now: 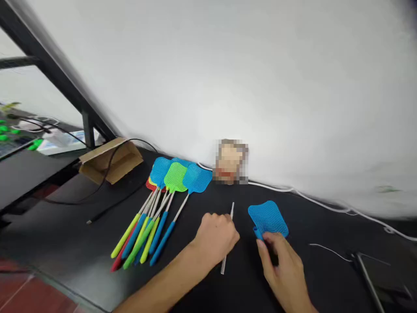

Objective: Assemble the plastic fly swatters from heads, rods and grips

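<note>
blue mesh paddle [269, 216], slim rod [223, 264], probably metal

Left hand [216, 239] bare; knuckles [217, 217] form a row of rounded bumps, back broad. Left forearm [169, 278] bare to the lower picture edge, narrowing toward the hand. Right hand [286, 271] bare; thumb [266, 261] slender, tapering. Nails too small to tell.

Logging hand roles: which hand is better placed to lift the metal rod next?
Left hand, I'd say: its fist appears closed on the rod, which shows at both ends. The right hand is farther off, pinching a blue piece.
</note>
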### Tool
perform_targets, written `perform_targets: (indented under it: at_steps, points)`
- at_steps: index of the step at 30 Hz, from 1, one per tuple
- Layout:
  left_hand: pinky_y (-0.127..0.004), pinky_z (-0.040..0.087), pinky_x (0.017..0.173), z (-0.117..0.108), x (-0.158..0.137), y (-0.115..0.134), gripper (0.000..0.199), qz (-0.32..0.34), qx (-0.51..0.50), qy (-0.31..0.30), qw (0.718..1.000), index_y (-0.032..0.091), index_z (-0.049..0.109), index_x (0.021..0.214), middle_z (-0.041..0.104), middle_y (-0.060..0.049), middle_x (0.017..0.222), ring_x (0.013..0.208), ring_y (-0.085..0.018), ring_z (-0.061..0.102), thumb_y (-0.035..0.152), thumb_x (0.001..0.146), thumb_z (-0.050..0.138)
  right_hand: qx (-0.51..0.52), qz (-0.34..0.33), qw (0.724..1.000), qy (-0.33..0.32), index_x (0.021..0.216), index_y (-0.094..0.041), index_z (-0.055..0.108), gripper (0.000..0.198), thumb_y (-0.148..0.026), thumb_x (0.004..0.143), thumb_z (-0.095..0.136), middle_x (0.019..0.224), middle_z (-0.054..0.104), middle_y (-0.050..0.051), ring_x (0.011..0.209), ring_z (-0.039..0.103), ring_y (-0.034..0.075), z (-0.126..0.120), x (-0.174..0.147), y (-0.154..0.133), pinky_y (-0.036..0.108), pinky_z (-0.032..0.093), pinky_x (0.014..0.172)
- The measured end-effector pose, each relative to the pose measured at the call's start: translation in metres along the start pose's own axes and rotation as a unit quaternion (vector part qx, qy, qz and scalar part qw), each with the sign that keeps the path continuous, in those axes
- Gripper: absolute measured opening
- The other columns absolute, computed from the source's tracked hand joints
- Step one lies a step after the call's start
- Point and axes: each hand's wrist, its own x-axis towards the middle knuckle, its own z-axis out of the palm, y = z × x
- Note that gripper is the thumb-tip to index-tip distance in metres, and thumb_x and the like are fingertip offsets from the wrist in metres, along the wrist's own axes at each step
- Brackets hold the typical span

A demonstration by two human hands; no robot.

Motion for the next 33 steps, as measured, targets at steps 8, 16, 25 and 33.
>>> perform_targets:
  at_steps: [8, 16, 25, 33]
  points:
    - [-0.03, 0.041, 0.057, -0.021, 0.01, -0.025, 0.027, -0.098, -0.412, 0.051, 0.905, 0.02, 0.049, 0.062, 0.062, -0.004, 0.059, 0.058, -0.021, 0.064, 0.029, 0.086, 0.057, 0.023, 0.061, 0.998, -0.005, 0.106, -0.025, 0.062, 0.019, -0.043, 0.102, 0.057, 0.09, 0.074, 0.001, 0.08, 0.075, 0.019, -0.012, 0.003, 0.002, 0.027, 0.058, 0.07]
    - [-0.024, 0.043, 0.044, -0.008, 0.022, -0.031, 0.023, -0.08, -0.652, 0.031, 0.753, 0.021, 0.049, 0.092, 0.063, 0.002, 0.061, 0.045, -0.012, 0.054, 0.044, 0.096, 0.047, 0.059, 0.043, 0.997, -0.026, 0.113, -0.026, 0.062, 0.017, -0.038, 0.101, 0.059, 0.096, 0.075, 0.001, 0.086, 0.076, 0.019, -0.015, 0.004, -0.005, 0.026, 0.058, 0.073]
    - [-0.022, 0.045, 0.043, -0.001, 0.022, -0.025, 0.019, -0.07, -0.775, 0.066, 0.624, 0.019, 0.055, 0.091, 0.067, 0.0, 0.058, 0.045, -0.013, 0.058, 0.035, 0.092, 0.065, 0.107, 0.001, 0.994, -0.014, 0.112, -0.024, 0.062, 0.013, -0.023, 0.1, 0.061, 0.089, 0.067, -0.001, 0.077, 0.068, 0.013, -0.018, 0.003, -0.017, 0.025, 0.053, 0.073]
    - [-0.023, 0.047, 0.045, 0.0, 0.021, -0.024, 0.016, -0.054, -0.773, 0.058, 0.629, 0.019, 0.055, 0.091, 0.069, -0.001, 0.06, 0.046, -0.014, 0.061, 0.032, 0.094, 0.064, 0.104, -0.014, 0.994, 0.007, 0.112, -0.023, 0.063, 0.014, -0.02, 0.098, 0.063, 0.086, 0.066, -0.001, 0.075, 0.068, 0.013, -0.018, 0.002, -0.017, 0.025, 0.054, 0.071]
